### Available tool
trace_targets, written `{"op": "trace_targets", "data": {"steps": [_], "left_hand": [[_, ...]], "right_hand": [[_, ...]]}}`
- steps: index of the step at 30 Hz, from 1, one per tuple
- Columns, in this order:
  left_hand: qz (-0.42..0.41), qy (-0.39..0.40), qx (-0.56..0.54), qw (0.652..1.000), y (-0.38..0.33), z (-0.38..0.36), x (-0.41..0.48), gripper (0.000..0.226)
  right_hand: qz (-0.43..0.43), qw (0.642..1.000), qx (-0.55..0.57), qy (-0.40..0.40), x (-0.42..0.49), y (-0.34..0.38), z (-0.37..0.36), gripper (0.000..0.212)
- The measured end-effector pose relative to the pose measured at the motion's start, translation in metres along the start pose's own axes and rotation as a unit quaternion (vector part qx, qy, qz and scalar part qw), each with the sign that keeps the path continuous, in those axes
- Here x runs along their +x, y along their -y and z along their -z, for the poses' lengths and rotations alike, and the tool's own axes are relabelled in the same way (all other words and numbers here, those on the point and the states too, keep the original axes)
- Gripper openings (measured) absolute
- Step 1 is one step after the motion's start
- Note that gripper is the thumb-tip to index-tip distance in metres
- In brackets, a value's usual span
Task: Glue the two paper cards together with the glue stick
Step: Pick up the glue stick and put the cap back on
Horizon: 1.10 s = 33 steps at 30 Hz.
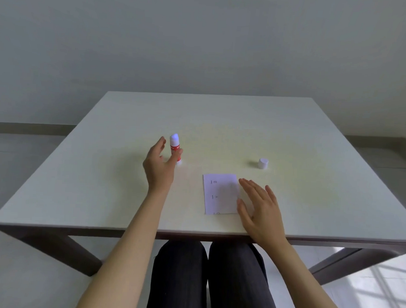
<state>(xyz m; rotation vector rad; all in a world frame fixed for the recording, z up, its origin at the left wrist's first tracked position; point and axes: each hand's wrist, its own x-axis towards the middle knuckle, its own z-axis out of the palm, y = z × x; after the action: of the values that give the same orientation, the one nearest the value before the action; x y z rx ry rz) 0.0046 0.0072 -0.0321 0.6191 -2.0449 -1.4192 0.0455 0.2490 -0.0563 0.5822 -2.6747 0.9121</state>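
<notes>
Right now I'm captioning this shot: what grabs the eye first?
The red glue stick standing upright and uncapped, left hand open around it. Its white cap sits apart, far right. Nearer, a white card lies flat beside the right hand.

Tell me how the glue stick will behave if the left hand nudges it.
The glue stick stands upright on a narrow base, tall for its width, so a nudge near the top would probably tip it. Its round body would likely roll once down. With the cap off, the exposed tip may smear the table.
</notes>
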Motion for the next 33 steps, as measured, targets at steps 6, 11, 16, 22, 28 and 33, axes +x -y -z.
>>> {"op": "trace_targets", "data": {"steps": [6,11,16,22,28,33], "left_hand": [[-0.038,-0.013,0.039,0.998,0.0,-0.012,0.006,0.019],[0.087,0.107,-0.212,0.968,-0.026,-0.008,-0.006,0.016],[0.094,0.268,-0.344,0.895,-0.043,-0.016,-0.042,0.014],[0.044,0.307,-0.313,0.898,-0.057,-0.014,-0.055,0.014],[0.034,0.273,-0.308,0.911,-0.068,-0.013,-0.061,0.01],[0.025,0.259,-0.288,0.922,-0.07,-0.012,-0.061,0.009]], "right_hand": [[0.013,0.999,-0.02,-0.026,-0.001,0.001,-0.004,0.039],[-0.018,0.995,0.084,-0.05,0.006,0.001,-0.001,0.055],[-0.124,0.936,0.312,-0.109,0.017,0.027,0.009,0.063],[-0.294,0.677,0.654,0.166,0.038,0.057,0.023,0.051],[-0.089,0.946,0.285,-0.128,0.029,0.059,0.004,0.021],[-0.205,0.839,0.504,0.012,0.036,0.062,0.015,0.041]]}}
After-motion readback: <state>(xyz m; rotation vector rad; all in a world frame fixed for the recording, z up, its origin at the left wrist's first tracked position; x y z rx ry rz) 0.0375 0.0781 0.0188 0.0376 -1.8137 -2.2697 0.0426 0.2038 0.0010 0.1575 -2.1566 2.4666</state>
